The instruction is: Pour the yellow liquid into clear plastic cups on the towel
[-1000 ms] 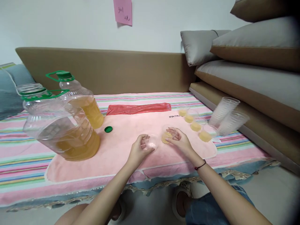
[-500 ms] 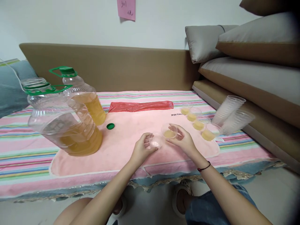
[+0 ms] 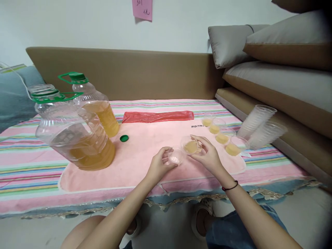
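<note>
Two hands and two clear cups over a pink mat [image 3: 145,147]. The left hand [image 3: 159,163] pinches the empty cup [image 3: 175,158] between thumb and fingers; this cup is near the mat's front edge, its long axis close to vertical, mouth upward. The right hand [image 3: 207,155] grips the juice cup [image 3: 191,147] by its side, just right of the first; its long axis leans left, mouth facing up and toward the empty cup. Whether the rims touch cannot be told. Farther right stand four poured cups [image 3: 222,139]; at left, two jugs [image 3: 94,152].
</note>
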{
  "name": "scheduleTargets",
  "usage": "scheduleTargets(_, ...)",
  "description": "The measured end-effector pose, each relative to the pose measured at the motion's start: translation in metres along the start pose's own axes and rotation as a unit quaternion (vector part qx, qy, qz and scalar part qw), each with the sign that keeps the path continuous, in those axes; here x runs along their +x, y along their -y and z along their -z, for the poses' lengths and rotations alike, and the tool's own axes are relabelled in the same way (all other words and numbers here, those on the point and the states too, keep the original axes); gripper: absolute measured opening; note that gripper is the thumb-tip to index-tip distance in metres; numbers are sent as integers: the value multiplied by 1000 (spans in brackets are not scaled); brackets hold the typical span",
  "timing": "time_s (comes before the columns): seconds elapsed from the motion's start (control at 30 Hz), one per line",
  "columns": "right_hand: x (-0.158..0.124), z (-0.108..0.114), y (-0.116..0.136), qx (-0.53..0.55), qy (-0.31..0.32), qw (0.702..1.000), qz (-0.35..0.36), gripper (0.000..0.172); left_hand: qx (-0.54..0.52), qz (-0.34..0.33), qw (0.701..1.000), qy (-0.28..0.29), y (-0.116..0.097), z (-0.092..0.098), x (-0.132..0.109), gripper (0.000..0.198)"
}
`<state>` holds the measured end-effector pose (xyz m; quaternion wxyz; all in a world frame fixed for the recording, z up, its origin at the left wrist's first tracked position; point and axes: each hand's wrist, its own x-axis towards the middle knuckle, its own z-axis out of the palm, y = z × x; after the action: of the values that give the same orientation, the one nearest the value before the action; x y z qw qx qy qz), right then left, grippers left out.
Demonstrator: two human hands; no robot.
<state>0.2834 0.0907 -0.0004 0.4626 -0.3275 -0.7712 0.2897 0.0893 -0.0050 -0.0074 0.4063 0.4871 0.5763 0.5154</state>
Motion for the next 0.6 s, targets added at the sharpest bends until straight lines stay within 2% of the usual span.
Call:
scheduleTargets(0.23,0,3,5,-53,5,998,38,58,-5,-4,1000,4,3,0,1,52)
scheduleTargets(0.6,-1,4,13,-97,12,994,53,58,-19,-2,1000,2,2,-2,0,51)
